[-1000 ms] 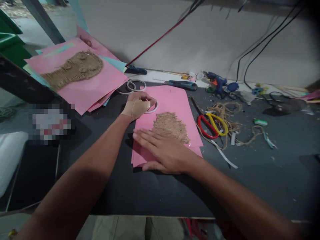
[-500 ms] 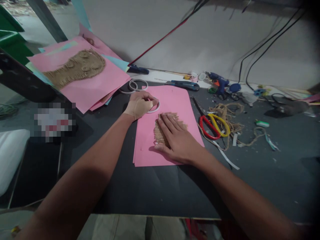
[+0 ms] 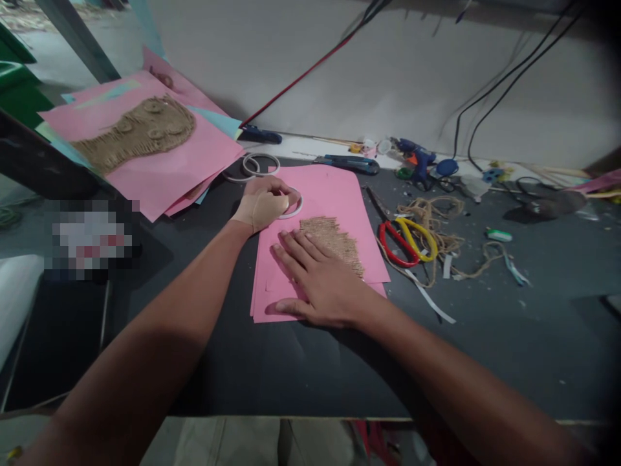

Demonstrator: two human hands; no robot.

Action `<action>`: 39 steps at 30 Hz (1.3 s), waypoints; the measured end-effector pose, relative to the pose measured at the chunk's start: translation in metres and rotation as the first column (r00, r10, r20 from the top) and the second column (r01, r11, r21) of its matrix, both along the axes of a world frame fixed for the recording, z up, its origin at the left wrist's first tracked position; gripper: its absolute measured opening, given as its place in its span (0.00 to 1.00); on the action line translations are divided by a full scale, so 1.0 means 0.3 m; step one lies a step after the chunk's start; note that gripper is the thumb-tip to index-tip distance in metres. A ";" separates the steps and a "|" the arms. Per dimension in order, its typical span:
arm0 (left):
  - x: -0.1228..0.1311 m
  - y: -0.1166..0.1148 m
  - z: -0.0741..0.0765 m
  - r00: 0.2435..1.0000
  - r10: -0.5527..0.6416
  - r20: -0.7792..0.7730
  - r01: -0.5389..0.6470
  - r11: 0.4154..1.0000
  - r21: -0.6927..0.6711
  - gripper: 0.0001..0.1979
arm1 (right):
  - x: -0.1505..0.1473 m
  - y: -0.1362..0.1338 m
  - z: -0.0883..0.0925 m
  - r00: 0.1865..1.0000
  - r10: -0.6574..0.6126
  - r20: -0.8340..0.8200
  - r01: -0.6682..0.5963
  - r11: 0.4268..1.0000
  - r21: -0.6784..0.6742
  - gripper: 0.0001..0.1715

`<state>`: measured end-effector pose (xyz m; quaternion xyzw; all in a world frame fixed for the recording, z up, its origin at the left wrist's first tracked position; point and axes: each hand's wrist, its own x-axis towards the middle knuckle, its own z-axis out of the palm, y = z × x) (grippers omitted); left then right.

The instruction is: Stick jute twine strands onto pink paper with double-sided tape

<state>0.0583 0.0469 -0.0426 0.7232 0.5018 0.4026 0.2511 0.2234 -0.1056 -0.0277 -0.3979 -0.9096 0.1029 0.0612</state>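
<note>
A stack of pink paper sheets (image 3: 334,191) lies on the dark table, with a patch of glued brown jute strands (image 3: 334,243) on the top sheet. My right hand (image 3: 320,281) lies flat on the paper with fingers stretched out, its fingertips over the left part of the jute patch. My left hand (image 3: 262,204) is closed around a white tape ring (image 3: 294,208) at the top left of the sheet.
Red and yellow scissors (image 3: 405,243) and loose jute twine (image 3: 436,220) lie right of the paper. A glue gun (image 3: 417,157), a utility knife (image 3: 347,163) and cables sit along the wall. More tape rings (image 3: 259,165) and pink sheets bearing a jute piece (image 3: 140,133) lie at left.
My right hand slid up onto the jute patch, then back down and left; the top sheets shifted slightly. My left hand stayed on the tape ring.
</note>
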 end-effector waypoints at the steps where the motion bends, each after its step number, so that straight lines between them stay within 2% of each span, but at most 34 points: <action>1: 0.001 0.000 0.001 1.000 0.003 0.004 -0.003 1.000 -0.004 0.08 | 0.000 0.000 0.000 1.000 0.019 -0.002 -0.019 1.000 0.000 0.61; 6: 0.006 -0.003 0.005 1.000 0.021 -0.001 -0.021 0.999 -0.025 0.07 | -0.006 -0.002 0.000 0.987 0.154 -0.045 -0.153 0.988 0.012 0.61; 11: 0.005 -0.006 0.010 0.999 0.039 -0.027 -0.040 0.999 -0.019 0.07 | -0.015 -0.007 -0.003 0.977 0.198 -0.081 -0.197 0.980 0.020 0.57; 15: 0.004 -0.009 0.017 0.999 0.038 -0.033 -0.038 0.999 -0.021 0.08 | -0.011 0.004 -0.011 0.942 0.271 -0.199 -0.270 0.962 0.033 0.55; 17: 0.003 -0.010 0.020 0.998 0.043 -0.037 -0.045 0.999 -0.028 0.08 | 0.008 0.021 -0.012 0.931 0.230 -0.281 -0.218 0.973 0.077 0.54; 19: 0.002 -0.010 0.021 0.999 0.035 -0.035 -0.036 0.999 -0.037 0.08 | 0.040 0.041 -0.009 0.937 0.120 -0.330 -0.087 0.990 0.111 0.51; 21: 0.000 -0.008 0.020 0.999 0.020 -0.035 -0.021 0.999 -0.030 0.09 | 0.077 0.060 -0.005 0.951 -0.016 -0.310 0.052 0.993 0.108 0.50; 23: -0.001 -0.006 0.017 0.999 0.015 -0.039 -0.015 1.000 -0.012 0.08 | 0.106 0.071 -0.004 0.964 -0.096 -0.248 0.123 0.988 0.094 0.50; 27: -0.001 0.000 0.007 1.000 0.003 -0.028 -0.003 1.000 0.017 0.09 | 0.116 0.066 -0.014 0.983 -0.130 -0.129 0.137 0.989 0.049 0.56; 31: 0.000 0.003 0.004 0.999 -0.015 -0.045 0.016 0.999 0.027 0.10 | 0.095 0.049 -0.024 0.989 -0.141 -0.044 0.142 0.989 0.028 0.57; 35: 0.003 0.000 0.007 0.997 -0.014 -0.071 0.017 0.999 0.039 0.09 | 0.063 0.033 -0.024 0.988 -0.148 -0.051 0.149 0.989 0.022 0.58; 39: 0.004 -0.002 0.008 0.996 -0.002 -0.086 0.006 0.999 0.045 0.09 | 0.005 0.006 -0.021 0.996 -0.050 -0.073 0.051 0.999 0.004 0.61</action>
